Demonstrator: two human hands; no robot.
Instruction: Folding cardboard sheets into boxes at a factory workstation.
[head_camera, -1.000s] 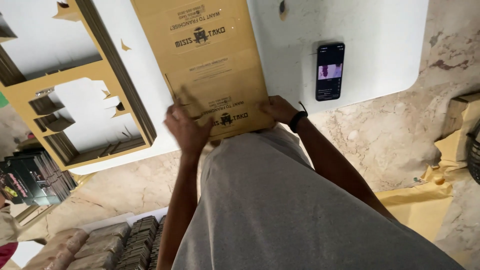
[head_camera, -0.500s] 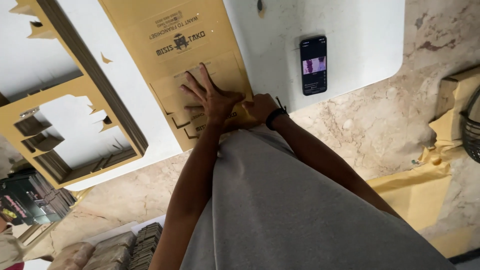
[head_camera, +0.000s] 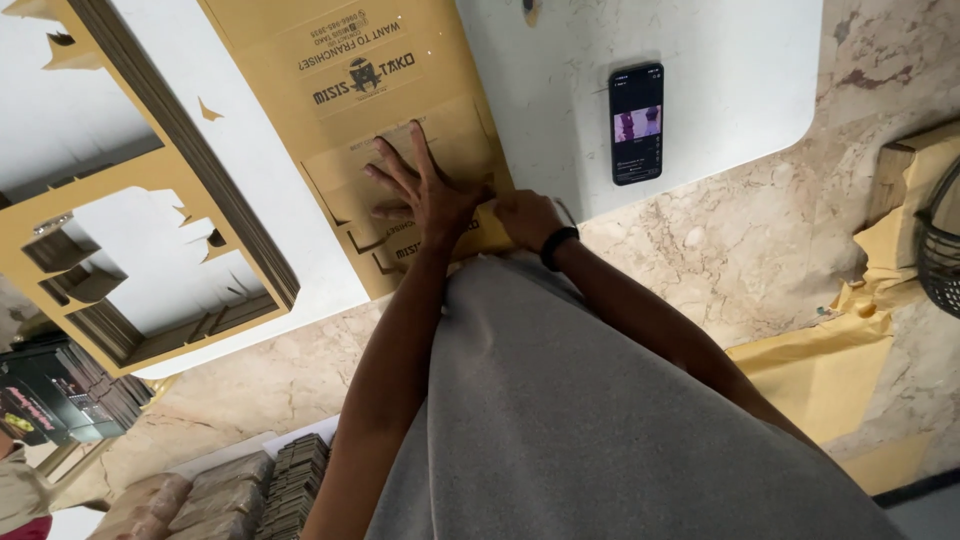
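A flat brown printed cardboard sheet with die-cut slits lies on a white table. My left hand presses flat on the sheet's near end, fingers spread. My right hand, with a black band at the wrist, grips the sheet's near edge just right of the left hand, fingers curled around a folded part. My grey shirt hides the table's edge below the hands.
A stack of punched-out cardboard frames lies on the table at left. A black phone with a lit screen rests at right. The marble floor holds cardboard scraps, a dark basket and bundled stacks.
My left hand has gone from holding the sheet's near edge to lying flat and spread further up the sheet. My right hand has stayed at the edge, closing on it.
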